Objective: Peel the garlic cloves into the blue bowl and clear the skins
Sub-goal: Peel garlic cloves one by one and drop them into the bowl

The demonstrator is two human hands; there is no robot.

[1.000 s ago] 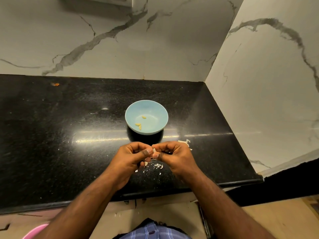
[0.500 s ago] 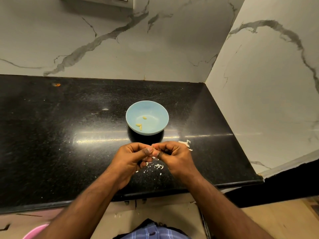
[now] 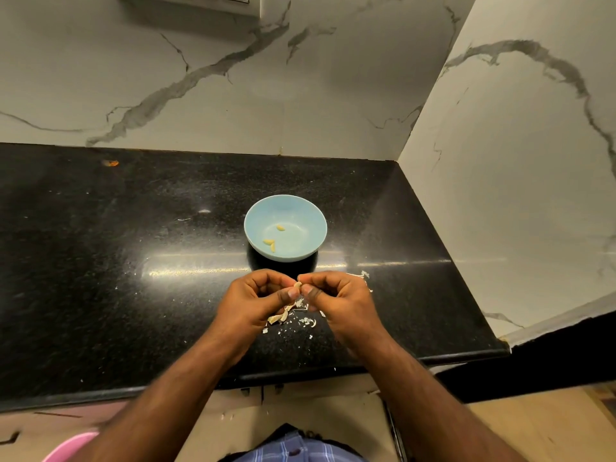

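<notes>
A blue bowl [image 3: 285,227] stands on the black counter [image 3: 133,261] with three peeled garlic cloves [image 3: 280,228] inside. Just in front of it my left hand [image 3: 253,303] and my right hand [image 3: 336,303] meet thumb to thumb. Both pinch a small garlic clove [image 3: 297,286], mostly hidden by the fingertips. A strip of skin [image 3: 281,315] hangs below my left hand. Loose skin bits [image 3: 305,322] lie on the counter under my hands, with more skins [image 3: 363,276] beyond my right hand.
Marble walls close the counter at the back and right [image 3: 500,195]. The counter's front edge [image 3: 300,375] runs under my forearms. A pink rim [image 3: 68,446] shows at the lower left below the counter. A small orange speck [image 3: 111,162] lies far back left.
My hands have stayed in the same place. A strip of skin now hangs lower from the clove below my left hand.
</notes>
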